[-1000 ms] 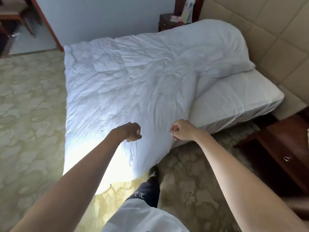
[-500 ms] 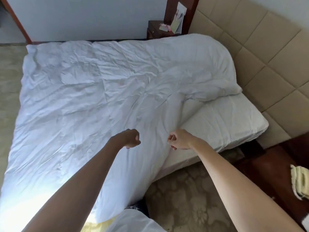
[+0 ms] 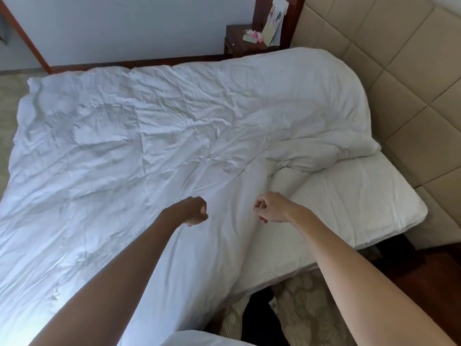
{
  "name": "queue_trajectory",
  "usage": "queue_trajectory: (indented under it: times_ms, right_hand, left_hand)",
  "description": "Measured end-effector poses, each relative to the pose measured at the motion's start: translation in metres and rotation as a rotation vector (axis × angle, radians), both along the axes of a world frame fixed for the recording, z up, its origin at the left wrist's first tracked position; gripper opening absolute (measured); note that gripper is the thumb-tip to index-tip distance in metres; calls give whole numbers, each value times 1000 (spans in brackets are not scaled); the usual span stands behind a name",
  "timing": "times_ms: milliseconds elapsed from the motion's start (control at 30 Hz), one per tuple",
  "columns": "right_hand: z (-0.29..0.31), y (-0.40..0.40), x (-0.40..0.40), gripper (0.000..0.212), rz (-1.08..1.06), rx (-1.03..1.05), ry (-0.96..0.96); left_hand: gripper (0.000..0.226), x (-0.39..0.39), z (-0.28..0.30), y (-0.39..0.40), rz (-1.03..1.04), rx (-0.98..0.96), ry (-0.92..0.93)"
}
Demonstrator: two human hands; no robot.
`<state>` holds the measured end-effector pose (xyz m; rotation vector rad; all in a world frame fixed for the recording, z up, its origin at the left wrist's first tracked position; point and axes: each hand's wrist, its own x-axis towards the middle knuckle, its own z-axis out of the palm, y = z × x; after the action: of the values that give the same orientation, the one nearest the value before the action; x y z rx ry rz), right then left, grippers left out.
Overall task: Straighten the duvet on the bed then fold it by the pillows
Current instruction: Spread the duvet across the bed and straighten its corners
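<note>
A crumpled white duvet [image 3: 154,151] covers most of the bed. It humps up by the beige padded headboard [image 3: 409,78], and whatever lies under the hump is hidden. Its near right corner is bunched back [image 3: 311,156], baring the white sheet [image 3: 354,203]. My left hand [image 3: 193,211] is curled into a fist just over the duvet's near side. My right hand [image 3: 270,208] hovers beside it with fingers curled, close to the duvet's diagonal edge. Neither hand visibly holds any fabric.
A dark wooden nightstand [image 3: 245,44] with small items and a card stands beyond the bed at the wall. Patterned carpet [image 3: 296,313] lies at my feet, and dark wooden furniture [image 3: 436,265] sits at the near right. The duvet's left side hangs over the bed's foot.
I have come closer to the bed and the view now looks down on it. Both hands have stayed curled and side by side, now over the duvet. The duvet has not visibly moved.
</note>
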<state>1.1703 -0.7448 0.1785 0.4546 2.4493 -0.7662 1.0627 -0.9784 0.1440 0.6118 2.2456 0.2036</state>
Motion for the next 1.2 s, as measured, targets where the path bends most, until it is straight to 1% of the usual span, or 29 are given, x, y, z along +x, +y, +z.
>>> queue_trajectory:
  times_ms: [100, 200, 367, 433, 533, 667, 833, 933, 1000, 1100, 1200]
  right_hand:
    - [-10, 30, -36, 14, 64, -21, -13]
    - [-14, 59, -74, 15, 180, -33, -14]
    - [-18, 106, -135, 15, 324, -33, -26]
    - [-25, 124, -157, 14, 407, 5, -25]
    - [-48, 144, -186, 15, 528, 134, -39]
    - [-81, 148, -217, 12, 627, 184, -109]
    - [-125, 126, -244, 10, 697, 150, -131]
    - [-149, 110, -260, 21, 773, 155, -143]
    - [-162, 103, -277, 26, 819, 190, -134]
    - [-183, 95, -308, 34, 875, 239, -143]
    - [-206, 86, -336, 45, 877, 254, -110]
  left_hand:
    - [14, -16, -8, 22, 59, -27, 16]
    - [11, -29, -10, 47, 171, -24, 70]
    - [15, -45, -12, 95, 320, -69, 100]
    - [17, -50, -15, 112, 384, -57, 132]
    - [18, -55, -26, 129, 490, -22, 159]
    - [17, -64, -52, 133, 559, -48, 129]
    - [13, -84, -92, 123, 621, -33, 103]
    - [14, -104, -124, 119, 631, -1, 53]
    - [25, -121, -149, 118, 604, 2, 71]
    - [53, -149, -182, 115, 602, -21, 140]
    - [76, -175, -216, 103, 598, -48, 174]
